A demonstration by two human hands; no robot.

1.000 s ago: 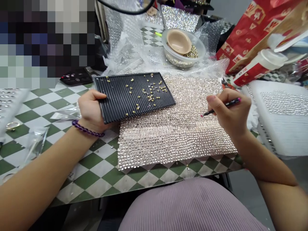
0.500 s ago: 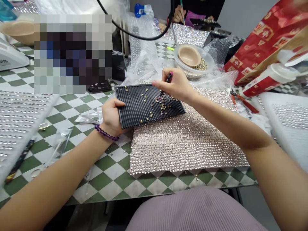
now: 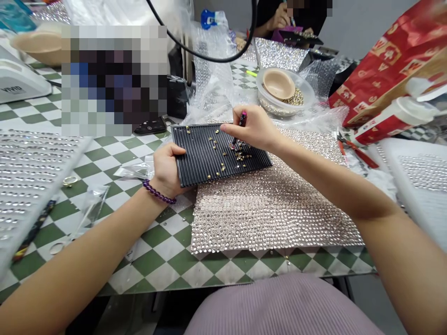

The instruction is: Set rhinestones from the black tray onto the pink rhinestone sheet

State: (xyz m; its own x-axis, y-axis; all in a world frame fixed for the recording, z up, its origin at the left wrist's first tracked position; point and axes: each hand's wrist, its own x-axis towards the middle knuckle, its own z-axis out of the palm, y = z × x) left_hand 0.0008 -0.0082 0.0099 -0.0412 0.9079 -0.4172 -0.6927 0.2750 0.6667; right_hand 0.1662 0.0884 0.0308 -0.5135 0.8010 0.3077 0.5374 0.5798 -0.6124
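My left hand grips the left edge of a black ribbed tray scattered with several small gold rhinestones. My right hand is closed on a dark pen tool with a pink end, its tip down among the stones on the tray. The tray rests partly on a large rhinestone-covered sheet lying on the green-and-white checkered table. A purple bead bracelet sits on my left wrist.
A clear bowl of gold stones with a tan dish inside stands behind the tray amid bubble wrap. A red bag and white bottle lie right, another studded sheet left, a black phone beyond. Another person works at the far end.
My right hand swung from the right side of the rhinestone sheet over to the black tray and set the pen tip among the stones. My left hand kept hold of the tray.
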